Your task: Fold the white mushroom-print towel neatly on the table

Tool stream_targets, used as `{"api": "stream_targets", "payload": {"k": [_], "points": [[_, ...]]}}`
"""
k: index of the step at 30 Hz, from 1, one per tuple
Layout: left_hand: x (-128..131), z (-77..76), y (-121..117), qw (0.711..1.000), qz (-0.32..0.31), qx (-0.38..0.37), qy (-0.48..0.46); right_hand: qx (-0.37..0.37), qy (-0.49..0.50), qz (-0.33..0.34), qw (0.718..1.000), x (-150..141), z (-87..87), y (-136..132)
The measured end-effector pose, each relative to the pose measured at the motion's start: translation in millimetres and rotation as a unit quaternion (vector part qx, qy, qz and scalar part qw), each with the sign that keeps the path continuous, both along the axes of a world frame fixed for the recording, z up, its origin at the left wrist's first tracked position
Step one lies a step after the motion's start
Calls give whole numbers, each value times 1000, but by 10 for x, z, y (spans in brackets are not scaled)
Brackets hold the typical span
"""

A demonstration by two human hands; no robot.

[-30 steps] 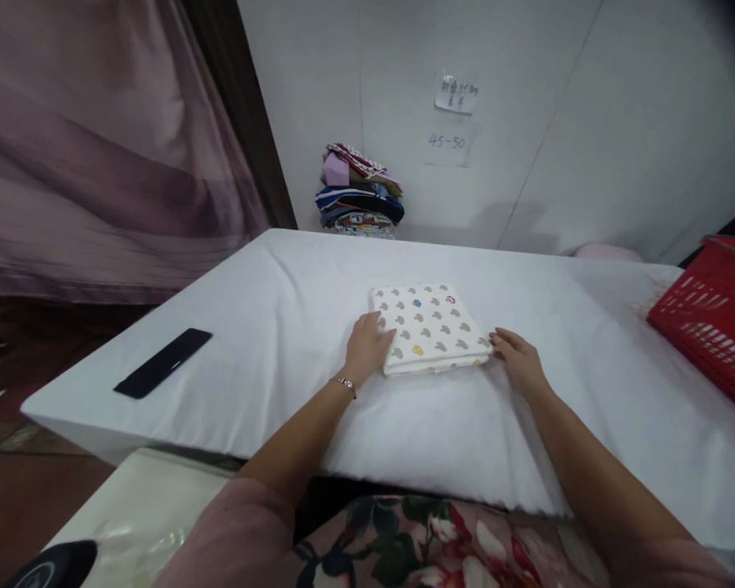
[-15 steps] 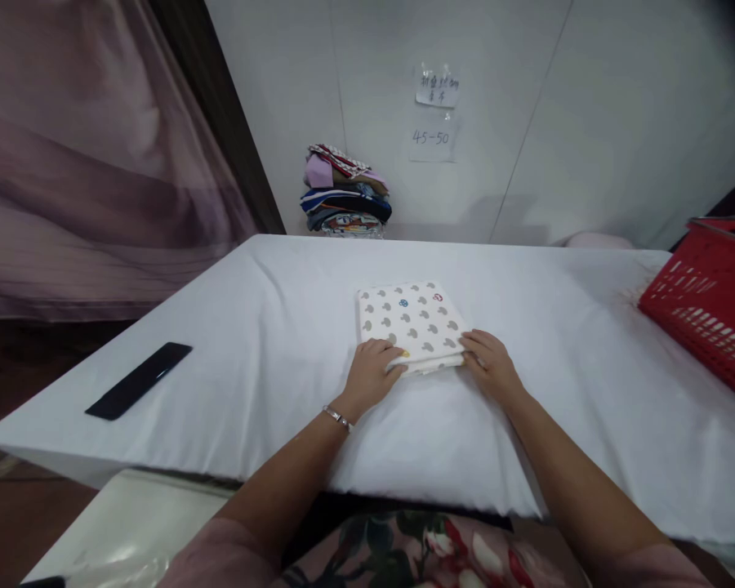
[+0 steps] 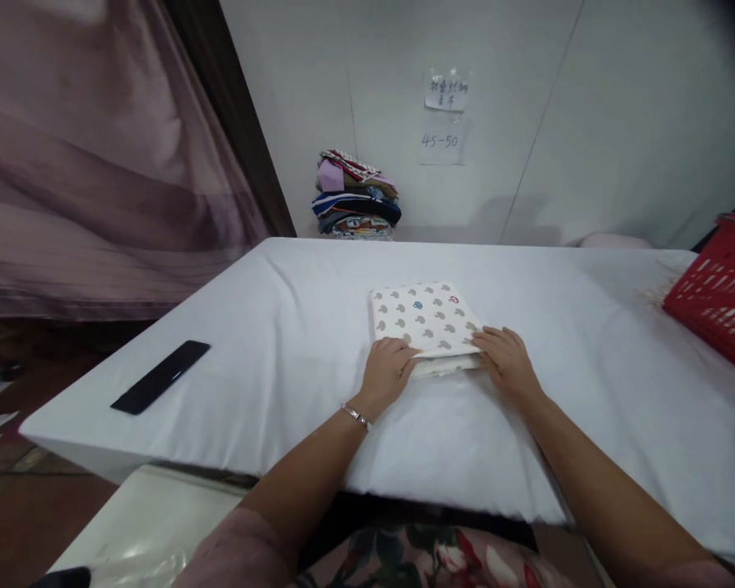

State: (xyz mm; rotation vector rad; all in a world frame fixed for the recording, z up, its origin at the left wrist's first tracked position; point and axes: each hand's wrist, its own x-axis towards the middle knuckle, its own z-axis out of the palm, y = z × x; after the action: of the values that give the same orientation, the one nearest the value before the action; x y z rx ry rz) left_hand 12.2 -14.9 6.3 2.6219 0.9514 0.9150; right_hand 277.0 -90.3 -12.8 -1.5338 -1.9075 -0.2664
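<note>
A folded white cloth (image 3: 427, 317) with grey mushroom-like prints, plus a blue and a red one, lies flat on the white-covered table (image 3: 318, 327). My left hand (image 3: 387, 369) grips its near left corner, fingers on top and thumb at the near edge. The near right corner is pinched in my right hand (image 3: 507, 359), fingers above and thumb below. Between my hands the upper layer of the near edge is lifted a little, showing a lower layer underneath. A metal bracelet (image 3: 356, 416) circles my left wrist.
A black flat object (image 3: 160, 377) lies on the table's left side. At the right edge stands a red plastic basket (image 3: 723, 286). Several folded fabrics (image 3: 356, 196) are stacked against the wall behind the table, below paper notes (image 3: 444, 140). A pinkish curtain (image 3: 98, 163) hangs at left.
The near edge's upper layer is raised slightly more, and the lower layer shows more beneath it. Both hands keep hold of the corners. The whole view has shifted slightly.
</note>
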Motion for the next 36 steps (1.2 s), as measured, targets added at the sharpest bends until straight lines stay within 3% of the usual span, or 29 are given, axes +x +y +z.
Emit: {"api": "stream_targets", "payload": {"k": [10,19,36], "points": [[-21,-97,-32,999,-29,32,26,-20,-22,-2,1000,-19,-82,-62],[-27,-91,-38,999,-35,30,29,-30,-28,40,998,-326,5,-8],[-71,-21,-113,999,-20,15,19,-36,16,39,998,-253,-56,-101]]}}
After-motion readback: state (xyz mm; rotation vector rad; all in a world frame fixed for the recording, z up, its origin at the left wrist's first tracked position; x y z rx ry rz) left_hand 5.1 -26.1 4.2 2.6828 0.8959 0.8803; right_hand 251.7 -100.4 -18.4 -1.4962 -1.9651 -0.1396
